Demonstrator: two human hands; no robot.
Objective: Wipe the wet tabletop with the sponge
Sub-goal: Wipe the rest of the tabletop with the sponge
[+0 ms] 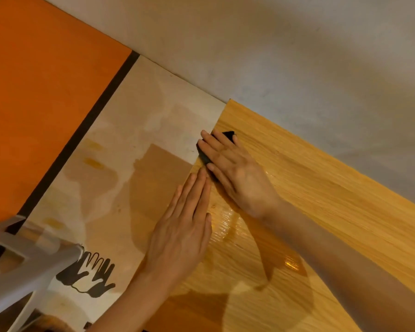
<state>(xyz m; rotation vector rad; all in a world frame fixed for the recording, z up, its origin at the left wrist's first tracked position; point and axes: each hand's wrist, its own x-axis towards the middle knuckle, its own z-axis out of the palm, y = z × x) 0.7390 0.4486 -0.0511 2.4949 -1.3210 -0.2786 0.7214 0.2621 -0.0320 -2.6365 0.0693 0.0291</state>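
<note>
A dark sponge [228, 135] lies on the wooden tabletop [321, 188] at its left edge, mostly covered by my right hand [235, 171], which presses it down with fingers spread over it. My left hand [182, 231] lies flat, fingers straight and together, along the table's left edge just below the sponge, its fingertips near my right thumb. A shiny film of water [228, 224] spreads on the wood between and below my hands, with a bright wet spot [290, 262] lower right.
Left of the table the pale glossy floor [130, 140] shows reflections and a black hand-shaped print [91, 276]. A white chair frame [22, 267] juts in at the lower left. An orange panel [46, 92] with a dark strip stands beyond. A grey wall [297, 56] borders the table's far side.
</note>
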